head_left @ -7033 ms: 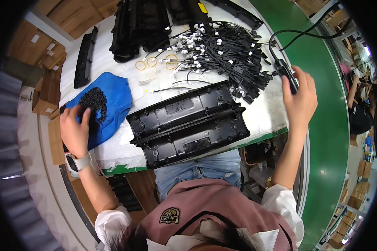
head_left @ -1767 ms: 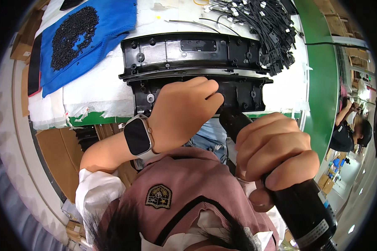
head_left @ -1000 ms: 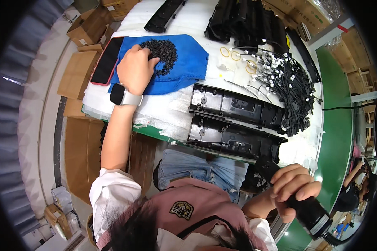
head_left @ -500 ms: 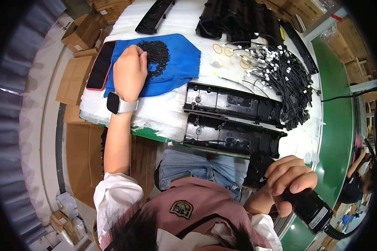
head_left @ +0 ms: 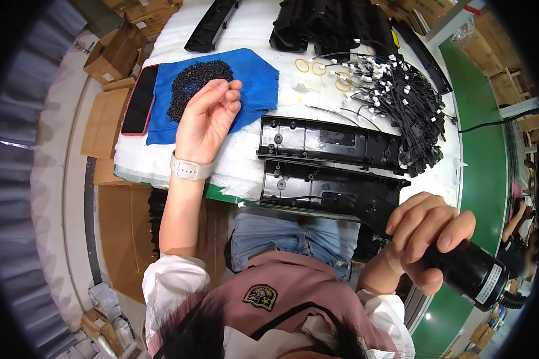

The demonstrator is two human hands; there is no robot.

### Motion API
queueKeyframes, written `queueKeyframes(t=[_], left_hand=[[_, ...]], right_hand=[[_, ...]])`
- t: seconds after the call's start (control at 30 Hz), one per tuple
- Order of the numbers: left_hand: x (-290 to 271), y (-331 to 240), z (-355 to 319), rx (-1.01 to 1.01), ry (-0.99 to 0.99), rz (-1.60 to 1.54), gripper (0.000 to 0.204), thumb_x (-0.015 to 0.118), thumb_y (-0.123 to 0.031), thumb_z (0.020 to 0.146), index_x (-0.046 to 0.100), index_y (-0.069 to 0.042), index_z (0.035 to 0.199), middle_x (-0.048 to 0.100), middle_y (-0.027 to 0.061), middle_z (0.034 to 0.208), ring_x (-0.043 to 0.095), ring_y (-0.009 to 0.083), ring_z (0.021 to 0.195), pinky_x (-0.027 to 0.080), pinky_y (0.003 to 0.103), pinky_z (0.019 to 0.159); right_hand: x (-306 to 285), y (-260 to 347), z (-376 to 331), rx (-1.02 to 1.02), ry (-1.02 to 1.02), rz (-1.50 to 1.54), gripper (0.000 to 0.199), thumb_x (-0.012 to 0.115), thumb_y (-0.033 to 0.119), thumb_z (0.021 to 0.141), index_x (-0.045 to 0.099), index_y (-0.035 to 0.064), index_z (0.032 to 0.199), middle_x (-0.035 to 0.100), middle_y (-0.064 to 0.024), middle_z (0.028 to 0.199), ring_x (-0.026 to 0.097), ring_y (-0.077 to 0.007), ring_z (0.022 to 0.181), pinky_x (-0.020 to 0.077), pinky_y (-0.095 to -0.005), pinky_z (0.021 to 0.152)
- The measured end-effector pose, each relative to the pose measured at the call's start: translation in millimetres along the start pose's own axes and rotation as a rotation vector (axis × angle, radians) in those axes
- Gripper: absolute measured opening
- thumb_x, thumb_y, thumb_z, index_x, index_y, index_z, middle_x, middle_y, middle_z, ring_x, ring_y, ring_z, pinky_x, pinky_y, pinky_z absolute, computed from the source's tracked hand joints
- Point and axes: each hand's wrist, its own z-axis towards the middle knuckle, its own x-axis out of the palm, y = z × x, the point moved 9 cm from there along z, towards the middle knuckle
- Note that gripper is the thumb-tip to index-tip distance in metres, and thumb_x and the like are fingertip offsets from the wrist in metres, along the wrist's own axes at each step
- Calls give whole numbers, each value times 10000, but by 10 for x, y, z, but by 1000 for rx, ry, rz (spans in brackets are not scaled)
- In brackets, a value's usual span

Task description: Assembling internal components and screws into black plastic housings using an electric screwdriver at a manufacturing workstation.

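Right hand (head_left: pixel 428 233) gripping black tool (head_left: pixel 470 269), left hand (head_left: pixel 206 119) curled, cable (head_left: pixel 299 198) partly in nearer housing (head_left: pixel 317 186)

A black cylindrical tool (head_left: pixel 470 272) slants near two parallel black housings (head_left: pixel 329 184).

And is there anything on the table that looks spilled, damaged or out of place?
Nothing looks spilled or damaged; the small black pieces lie on the blue cloth. Slightly odd: a thin black cable crosses the nearer black shell, its white connector sticking out past the left end, near the table's front edge.
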Motion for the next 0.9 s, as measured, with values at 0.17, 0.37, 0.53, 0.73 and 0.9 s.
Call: queueKeyframes(t=[0.17,0.37,0.53,0.73,0.9], left_hand=[[183,222,-143,-65,40,80,83,552,10,876,544,-6,957,606,134,931,572,141,733,489,234,660],[526,448,-369,-116,117,266,174,592,7,855,541,-23,1019,644,122,931,605,136,753,490,218,672],[810,496,-547,-61,229,516,210,633,33,821,545,2,1010,654,132,915,651,170,813,520,239,680],[1022,609,-667,-36,316,638,207,602,150,781,556,48,955,611,111,924,656,203,899,560,275,780],[1009,661,-669,-46,321,639,200,601,147,784,559,49,954,612,109,925,656,208,911,561,276,788]], right_hand=[[-16,-24,78,-20,-5,-4,420,770,201,755,450,80,999,553,-29,617,528,-176,422,467,-313,452],[-56,57,182,-178,-157,73,376,751,308,770,472,129,948,561,58,573,512,-51,395,460,-217,463],[-67,161,225,-306,-178,189,344,740,241,762,504,84,958,570,44,572,528,-62,407,477,-247,512],[-82,161,208,-325,-237,239,317,720,238,760,513,80,941,567,42,568,530,-67,407,468,-254,515],[-89,149,174,-301,-215,230,322,710,252,771,511,77,954,569,41,575,539,-72,417,479,-261,533]])
